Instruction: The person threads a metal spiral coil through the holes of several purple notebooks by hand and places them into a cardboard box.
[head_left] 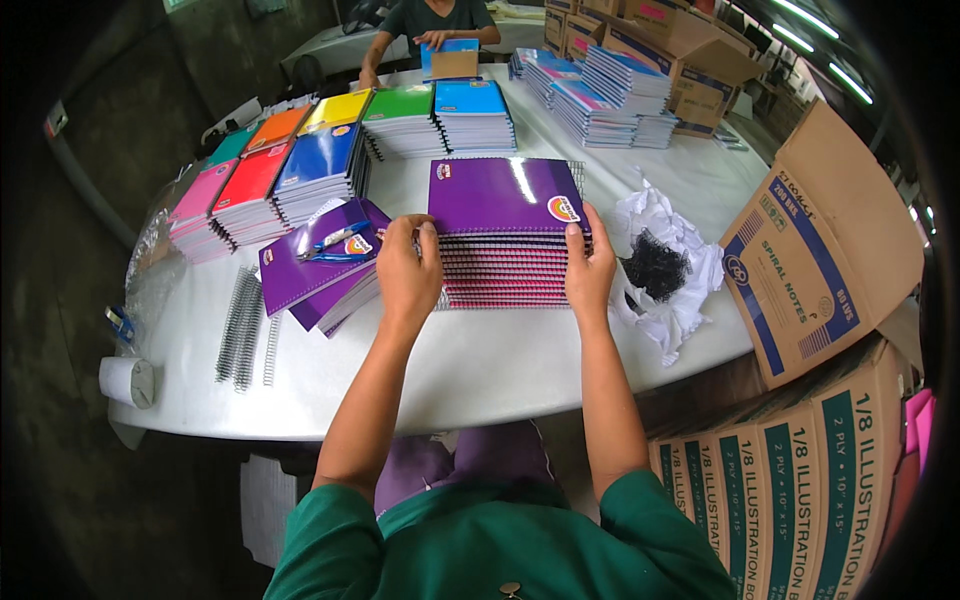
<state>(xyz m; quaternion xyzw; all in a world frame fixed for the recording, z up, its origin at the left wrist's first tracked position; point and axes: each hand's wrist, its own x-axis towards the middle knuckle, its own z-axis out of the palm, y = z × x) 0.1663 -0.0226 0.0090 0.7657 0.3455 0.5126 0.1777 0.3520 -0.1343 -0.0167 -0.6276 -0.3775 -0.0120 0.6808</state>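
Observation:
A tall stack of spiral notebooks (505, 270) stands before me, its bound edges facing me in grey, pink and red bands. On top lies a purple-covered notebook (495, 195). My left hand (410, 262) grips its left side with curled fingers, the thumb near the front corner. Opposite, my right hand (590, 262) holds the right side, thumb at the front corner and fingers along the edge. To the left, more purple notebooks (310, 255) lie fanned at a slant, with blue-handled pliers (335, 245) resting on them. Loose metal spiral coils (240, 330) lie left of those.
Stacks of coloured notebooks (400, 105) line the table's far left. Crumpled white paper (690, 290) with a black tangle (655, 268) sits at right, beside an open carton (800, 250). Across the table, a person (440, 25) handles a blue notebook. Large cartons (790, 480) stand lower right.

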